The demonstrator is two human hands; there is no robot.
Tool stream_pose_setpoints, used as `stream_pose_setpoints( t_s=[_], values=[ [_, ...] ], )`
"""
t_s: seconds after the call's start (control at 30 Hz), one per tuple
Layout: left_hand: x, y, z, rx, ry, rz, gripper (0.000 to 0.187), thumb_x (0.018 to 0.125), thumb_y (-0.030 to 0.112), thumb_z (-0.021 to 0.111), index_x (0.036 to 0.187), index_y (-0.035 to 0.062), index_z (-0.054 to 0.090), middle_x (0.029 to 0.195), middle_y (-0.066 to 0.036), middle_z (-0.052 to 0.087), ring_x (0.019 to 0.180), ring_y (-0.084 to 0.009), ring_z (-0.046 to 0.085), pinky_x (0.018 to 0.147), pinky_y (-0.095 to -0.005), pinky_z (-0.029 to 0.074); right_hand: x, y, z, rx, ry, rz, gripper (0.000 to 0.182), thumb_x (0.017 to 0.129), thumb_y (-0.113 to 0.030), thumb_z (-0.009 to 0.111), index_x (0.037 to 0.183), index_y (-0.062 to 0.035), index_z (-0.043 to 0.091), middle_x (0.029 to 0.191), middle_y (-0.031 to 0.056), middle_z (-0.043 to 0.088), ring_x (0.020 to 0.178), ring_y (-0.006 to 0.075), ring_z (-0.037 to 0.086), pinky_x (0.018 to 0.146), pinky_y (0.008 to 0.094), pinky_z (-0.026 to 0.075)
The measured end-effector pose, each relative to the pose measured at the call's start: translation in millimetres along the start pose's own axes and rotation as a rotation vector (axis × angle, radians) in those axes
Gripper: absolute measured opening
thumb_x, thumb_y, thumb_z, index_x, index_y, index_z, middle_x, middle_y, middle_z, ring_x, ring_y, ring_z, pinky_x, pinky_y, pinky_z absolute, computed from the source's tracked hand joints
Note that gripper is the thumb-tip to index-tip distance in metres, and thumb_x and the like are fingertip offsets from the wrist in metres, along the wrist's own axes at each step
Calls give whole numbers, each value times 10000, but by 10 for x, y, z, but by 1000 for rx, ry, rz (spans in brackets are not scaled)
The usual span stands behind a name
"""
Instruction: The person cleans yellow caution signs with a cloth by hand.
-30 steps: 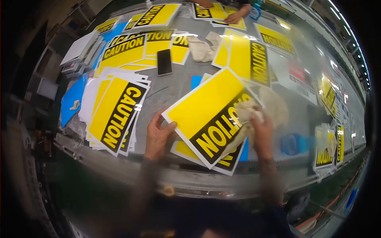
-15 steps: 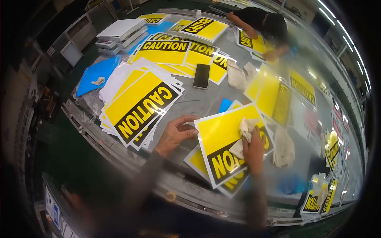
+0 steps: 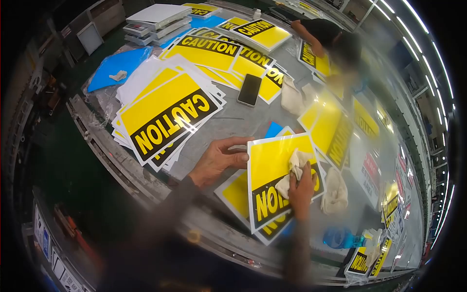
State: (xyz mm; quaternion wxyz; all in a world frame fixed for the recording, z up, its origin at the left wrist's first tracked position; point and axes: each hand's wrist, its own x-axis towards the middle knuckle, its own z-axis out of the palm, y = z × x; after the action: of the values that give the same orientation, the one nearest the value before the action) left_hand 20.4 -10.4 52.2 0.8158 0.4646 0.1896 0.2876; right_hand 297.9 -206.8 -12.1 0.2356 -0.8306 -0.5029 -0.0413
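My left hand [image 3: 221,160] pinches the left edge of a yellow and black caution sign [image 3: 270,158], thumb and fingers at its white border. Bunched in my right hand [image 3: 302,187] is a whitish cloth [image 3: 299,160], pressed against the sign's face and covering part of its lettering. Other caution signs lie partly hidden beneath this one, among them a sign at its lower left [image 3: 233,194]. A second pale cloth [image 3: 334,192] rests on the table just right of my right hand.
A fanned stack of caution signs [image 3: 163,104] lies at left, with more signs [image 3: 209,51] behind it. A phone [image 3: 249,90] sits on the grey table [image 3: 214,129]. A blue bottle [image 3: 343,237] lies at right. Across the table, another person [image 3: 321,36] leans over signs.
The held sign has turned slightly and looks narrower, its left edge more upright. The cloth and my right hand have shifted a little left and down. My head view has tilted.
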Motion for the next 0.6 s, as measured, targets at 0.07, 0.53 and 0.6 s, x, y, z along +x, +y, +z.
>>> stream_pose_setpoints(
  t_s=[0.07,0.53,0.6],
  values=[
    [54,2,95,-74,-25,-1,486,1026,168,817,1480,49,692,1366,-126,762,1229,-225,765,998,-432,689,10,-4,-32,24,-8,11,590,1068,-225,675,1561,55,511,1619,310,547,1557,462,471,1319,635,248],
    [81,271,463,-7,-7,31,424,1073,231,735,1411,-19,676,1380,-148,698,1243,-238,748,919,-408,718,7,-17,-74,127,-5,78,565,1080,-214,651,1587,-14,503,1627,277,549,1451,493,542,1323,627,252],
    [96,275,466,-6,-21,37,425,1071,235,732,1410,-15,677,1369,-144,704,1240,-235,747,921,-402,714,10,-25,-82,148,-4,90,555,1080,-212,647,1582,-20,509,1625,268,555,1448,492,544,1324,626,252]
  ],
)
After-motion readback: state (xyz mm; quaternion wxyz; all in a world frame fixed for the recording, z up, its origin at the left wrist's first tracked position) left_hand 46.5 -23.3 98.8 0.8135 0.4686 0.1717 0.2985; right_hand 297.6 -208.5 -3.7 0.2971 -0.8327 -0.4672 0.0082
